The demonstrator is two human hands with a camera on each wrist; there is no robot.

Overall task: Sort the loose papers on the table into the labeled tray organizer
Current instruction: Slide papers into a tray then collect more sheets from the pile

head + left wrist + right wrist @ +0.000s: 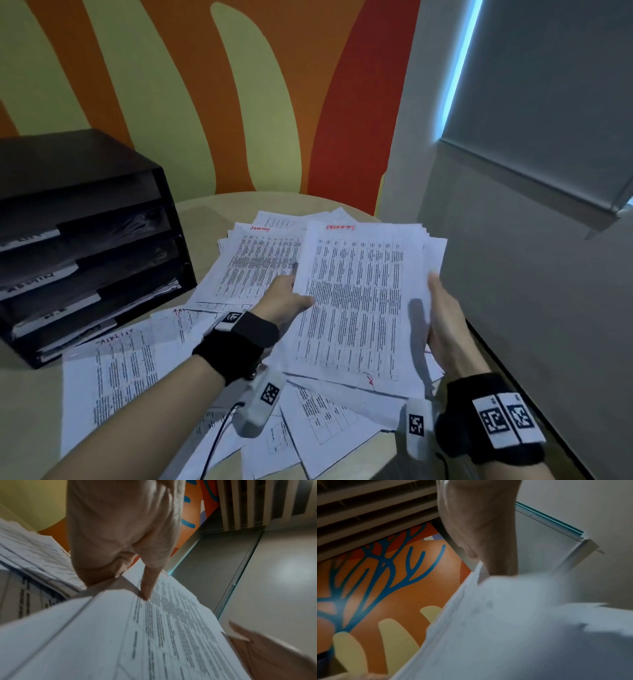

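Holding a stack of papers (356,301) between both hands, we see the left hand (284,299) on the stack's left edge, thumb (145,582) pressed on the top sheet and fingers curled beneath. The right hand (445,315) supports the right edge, palm turned inward with fingers behind the sheets; how tightly these fingers close we cannot tell. Both forearms reach forward, each wearing a black wrist strap (239,342) with printed markers.

The stack is raised above the loose papers (130,370), which fan across the round tabletop (205,209) and overhang its near edge. To the right, the tabletop ends close to a grey wall (513,274). To the left, we see bare tabletop between the papers and the black tray organizer (85,240), whose stacked open trays face the papers and carry white labels, blurred beyond reading.

The top sheet shows a densely printed table with a red handwritten heading. Neighbouring sheets carry similar tables and red notes.
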